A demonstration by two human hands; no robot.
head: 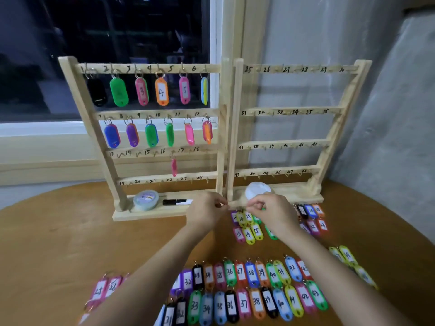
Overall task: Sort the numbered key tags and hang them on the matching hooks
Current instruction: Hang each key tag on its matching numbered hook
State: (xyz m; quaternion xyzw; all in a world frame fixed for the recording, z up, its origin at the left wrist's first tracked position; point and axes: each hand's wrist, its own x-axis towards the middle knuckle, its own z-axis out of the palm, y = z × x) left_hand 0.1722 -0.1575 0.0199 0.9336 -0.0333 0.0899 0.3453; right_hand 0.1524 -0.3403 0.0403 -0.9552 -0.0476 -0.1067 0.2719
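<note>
Two wooden hook racks stand side by side. The left rack point(164, 71) carries tags on hooks 1 to 12, plus one pink tag point(174, 167) hanging near hook 16. The right rack point(294, 111), numbered 25 to 48, is bare. My left hand point(207, 210) and my right hand point(273, 214) meet in front of the rack bases, fingertips pinched close together on something small. It looks like the ring of a green key tag point(258, 219) peeking out under my right fingers. Loose tags 13, 14 and 15 point(247, 228) lie just below.
Rows of numbered tags point(254, 290) lie across the front of the round wooden table point(70, 243), with more at the right point(312, 217) and far right point(348, 257). A round tin point(146, 200), a black marker point(177, 202) and a white lid point(255, 189) sit on the rack bases.
</note>
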